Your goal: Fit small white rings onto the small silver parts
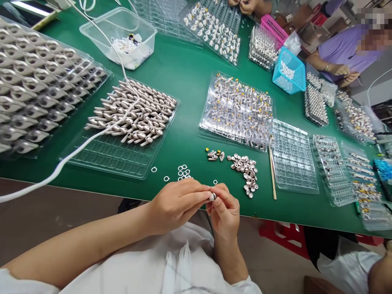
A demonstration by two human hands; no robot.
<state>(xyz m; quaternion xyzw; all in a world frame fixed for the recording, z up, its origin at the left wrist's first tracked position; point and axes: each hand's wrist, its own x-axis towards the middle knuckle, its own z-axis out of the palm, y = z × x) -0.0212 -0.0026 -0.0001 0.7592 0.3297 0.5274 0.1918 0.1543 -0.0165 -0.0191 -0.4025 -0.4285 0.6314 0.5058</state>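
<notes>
My left hand (pixel 180 204) and my right hand (pixel 225 206) meet at the table's front edge, fingertips pinched together on a small white-and-dark rounded part (pixel 212 197). The fingers cover much of it. Just beyond my hands lie loose white rings (pixel 183 171), with a single ring (pixel 215 182) close to my right fingers. To the right is a pile of small shiny beige caps (pixel 249 173). A few small pieces with yellow tabs (pixel 214 154) sit behind the caps.
A tray of beige stem-shaped shells (pixel 131 112) stands left, crossed by a white cable (pixel 61 165). Further back are a clear bin (pixel 143 49) and a tray of yellow-tabbed parts (pixel 239 110). A wooden stick (pixel 272 175) lies beside an empty-celled tray (pixel 295 159). Co-workers sit across and at right.
</notes>
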